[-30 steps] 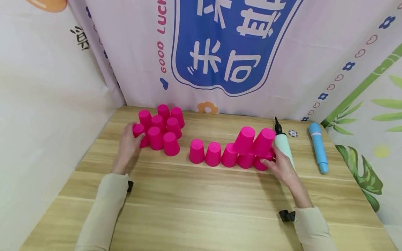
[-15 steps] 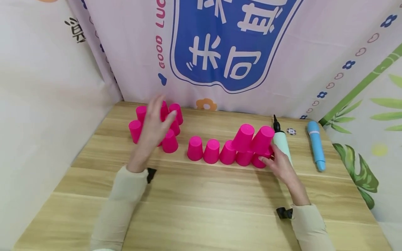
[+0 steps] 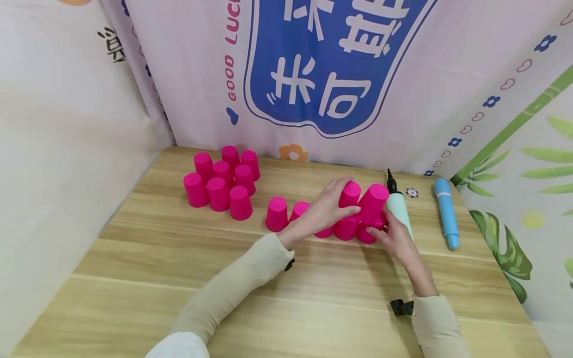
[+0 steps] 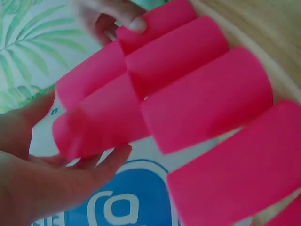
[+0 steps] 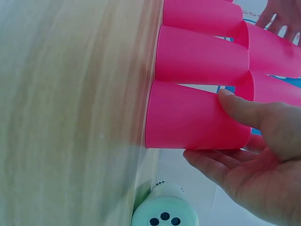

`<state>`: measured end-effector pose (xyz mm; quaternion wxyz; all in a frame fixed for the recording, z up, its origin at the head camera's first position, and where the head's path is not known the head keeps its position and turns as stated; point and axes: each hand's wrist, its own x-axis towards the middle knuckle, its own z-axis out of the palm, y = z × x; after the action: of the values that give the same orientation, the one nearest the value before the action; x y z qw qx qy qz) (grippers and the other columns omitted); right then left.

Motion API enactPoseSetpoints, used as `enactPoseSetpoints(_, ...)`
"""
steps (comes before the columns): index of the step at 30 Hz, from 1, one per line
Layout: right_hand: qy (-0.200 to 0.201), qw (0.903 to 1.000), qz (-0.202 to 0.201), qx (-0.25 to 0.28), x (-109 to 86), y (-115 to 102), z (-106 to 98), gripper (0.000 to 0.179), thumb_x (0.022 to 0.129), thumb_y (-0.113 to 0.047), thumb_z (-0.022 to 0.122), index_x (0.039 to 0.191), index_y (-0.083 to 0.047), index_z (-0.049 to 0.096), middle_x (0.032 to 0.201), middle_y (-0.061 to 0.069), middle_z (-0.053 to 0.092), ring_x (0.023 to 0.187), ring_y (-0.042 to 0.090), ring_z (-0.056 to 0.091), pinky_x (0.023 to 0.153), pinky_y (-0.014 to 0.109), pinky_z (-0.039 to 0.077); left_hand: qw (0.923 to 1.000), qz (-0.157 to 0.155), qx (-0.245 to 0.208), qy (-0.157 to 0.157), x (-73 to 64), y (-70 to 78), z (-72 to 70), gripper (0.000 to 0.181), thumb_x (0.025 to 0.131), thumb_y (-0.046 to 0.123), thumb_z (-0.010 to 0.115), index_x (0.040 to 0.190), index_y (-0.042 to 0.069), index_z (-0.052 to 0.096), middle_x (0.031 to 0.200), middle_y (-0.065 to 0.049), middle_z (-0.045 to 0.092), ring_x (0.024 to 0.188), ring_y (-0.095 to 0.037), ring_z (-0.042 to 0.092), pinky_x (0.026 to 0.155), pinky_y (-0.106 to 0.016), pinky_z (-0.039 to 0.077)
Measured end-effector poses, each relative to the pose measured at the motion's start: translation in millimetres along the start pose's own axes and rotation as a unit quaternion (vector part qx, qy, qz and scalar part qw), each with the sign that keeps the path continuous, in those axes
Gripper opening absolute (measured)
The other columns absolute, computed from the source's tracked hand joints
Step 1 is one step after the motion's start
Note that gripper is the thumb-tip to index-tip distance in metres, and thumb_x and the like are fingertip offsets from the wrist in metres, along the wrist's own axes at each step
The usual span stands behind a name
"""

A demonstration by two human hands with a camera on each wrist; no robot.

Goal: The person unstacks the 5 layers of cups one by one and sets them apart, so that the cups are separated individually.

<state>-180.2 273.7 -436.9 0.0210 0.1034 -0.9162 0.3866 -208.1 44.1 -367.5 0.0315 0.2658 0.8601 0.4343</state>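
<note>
Pink cups stand upside down in a row (image 3: 276, 215), with two more cups bridging its right end as an upper tier. My left hand (image 3: 326, 211) reaches across the row and curves round the left upper cup (image 4: 103, 117), thumb on the near side, fingers beyond. Beside it, the right upper cup (image 3: 374, 203) leans slightly. With thumb and fingers, my right hand (image 5: 263, 136) grips the row's rightmost cup (image 5: 197, 117). The left forearm partly hides the middle of the row.
Several more upside-down pink cups (image 3: 218, 194) form a cluster at the back left. To the right lie a mint-green hand pump (image 3: 400, 211) with a black nozzle, a chip-like disc (image 3: 412, 192) and a blue cylindrical object (image 3: 446, 214). A printed cloth (image 3: 197, 99) hangs behind the table.
My left hand has let go of a cup at the left cluster and moved right to the left upper cup. The right hand has stayed on the rightmost cup.
</note>
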Motion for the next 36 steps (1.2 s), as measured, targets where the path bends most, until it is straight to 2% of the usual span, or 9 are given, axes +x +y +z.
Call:
enactPoseSetpoints(5, 0.005, 1.0, 0.0, -0.002, -0.5, 1.3, 1.3, 0.055, 0.09, -0.004, 0.066, 0.137, 0.004, 0.039, 0.121, 0.025, 0.055, 0.109, 0.04, 0.056, 0.092, 0.051, 0.05, 0.9991, -0.003, 0.027, 0.034, 5.0, -1.5, 8.5, 0.068, 0.09, 0.022, 0.069, 0.147, 0.008, 0.034, 0.144, -0.009, 0.043, 0.13, -0.023, 0.044, 0.105, -0.037, 0.041)
enactPoseSetpoints(9, 0.005, 1.0, -0.002, -0.007, -1.5, 2.6, 2.6, 0.052, 0.09, -0.005, 0.066, 0.135, 0.004, 0.04, 0.119, 0.024, 0.057, 0.108, 0.038, 0.057, 0.091, 0.05, 0.05, 0.9976, 0.005, 0.034, 0.061, -4.0, 0.0, -1.4, 0.067, 0.088, 0.022, 0.071, 0.145, 0.007, 0.037, 0.14, -0.009, 0.048, 0.125, -0.022, 0.048, 0.102, -0.035, 0.044)
enactPoseSetpoints(15, 0.01, 0.9999, -0.012, -0.007, 0.3, 2.0, 0.3, 0.053, 0.09, -0.004, 0.066, 0.135, 0.005, 0.04, 0.119, 0.025, 0.056, 0.108, 0.04, 0.057, 0.09, 0.051, 0.05, 0.9896, 0.006, 0.049, 0.135, -39.0, 0.6, -43.6, 0.067, 0.085, 0.019, 0.075, 0.141, 0.008, 0.041, 0.132, -0.009, 0.054, 0.117, -0.023, 0.055, 0.095, -0.035, 0.05)
enactPoseSetpoints(19, 0.006, 1.0, -0.002, -0.007, 1.1, 2.0, -1.1, 0.056, 0.09, -0.004, 0.067, 0.137, 0.005, 0.038, 0.121, 0.026, 0.055, 0.108, 0.04, 0.056, 0.091, 0.052, 0.05, 0.9805, -0.015, 0.08, 0.179, -71.3, -11.2, -75.6, 0.064, 0.081, 0.019, 0.079, 0.135, 0.006, 0.047, 0.124, -0.01, 0.058, 0.105, -0.024, 0.059, 0.086, -0.036, 0.054)
enactPoseSetpoints(21, 0.003, 1.0, 0.0, -0.004, 1.2, 2.4, -0.3, 0.057, 0.09, -0.004, 0.066, 0.137, 0.005, 0.037, 0.121, 0.026, 0.055, 0.109, 0.041, 0.056, 0.091, 0.052, 0.05, 0.9767, -0.036, 0.095, 0.189, -88.7, -20.8, -90.2, 0.063, 0.08, 0.018, 0.08, 0.132, 0.005, 0.048, 0.122, -0.011, 0.059, 0.103, -0.026, 0.059, 0.085, -0.038, 0.054)
enactPoseSetpoints(23, 0.002, 1.0, -0.003, -0.003, 1.3, 2.7, -0.8, 0.056, 0.09, -0.004, 0.066, 0.138, 0.004, 0.037, 0.121, 0.026, 0.055, 0.109, 0.041, 0.056, 0.091, 0.052, 0.05, 0.9751, -0.054, 0.102, 0.189, -104.5, -32.9, -102.1, 0.061, 0.08, 0.016, 0.08, 0.131, 0.003, 0.048, 0.121, -0.013, 0.059, 0.103, -0.028, 0.059, 0.087, -0.041, 0.053)
enactPoseSetpoints(26, 0.007, 0.9999, -0.008, -0.008, 0.7, 3.0, -2.0, 0.055, 0.09, -0.004, 0.066, 0.137, 0.003, 0.039, 0.12, 0.025, 0.056, 0.108, 0.04, 0.057, 0.09, 0.052, 0.05, 0.9755, -0.085, 0.105, 0.173, -122.0, -52.8, -111.4, 0.059, 0.081, 0.011, 0.078, 0.13, 0.001, 0.046, 0.121, -0.016, 0.057, 0.107, -0.031, 0.057, 0.091, -0.045, 0.05)
enactPoseSetpoints(31, 0.005, 1.0, -0.006, -0.006, 0.0, 1.4, -3.0, 0.054, 0.09, -0.004, 0.066, 0.136, 0.004, 0.039, 0.12, 0.026, 0.056, 0.109, 0.04, 0.056, 0.091, 0.052, 0.05, 0.9753, -0.126, 0.12, 0.136, -137.7, -84.1, -108.6, 0.059, 0.082, 0.007, 0.076, 0.13, -0.004, 0.044, 0.12, -0.022, 0.056, 0.108, -0.035, 0.056, 0.093, -0.049, 0.048)
enactPoseSetpoints(36, 0.0, 1.0, 0.002, 0.002, -0.4, -0.3, -1.2, 0.056, 0.09, -0.005, 0.066, 0.138, 0.004, 0.037, 0.123, 0.026, 0.054, 0.111, 0.04, 0.055, 0.092, 0.051, 0.049, 0.9723, -0.146, 0.132, 0.126, -144.0, -104.5, -101.3, 0.057, 0.082, 0.007, 0.076, 0.126, -0.006, 0.043, 0.114, -0.022, 0.056, 0.102, -0.035, 0.055, 0.09, -0.048, 0.05)
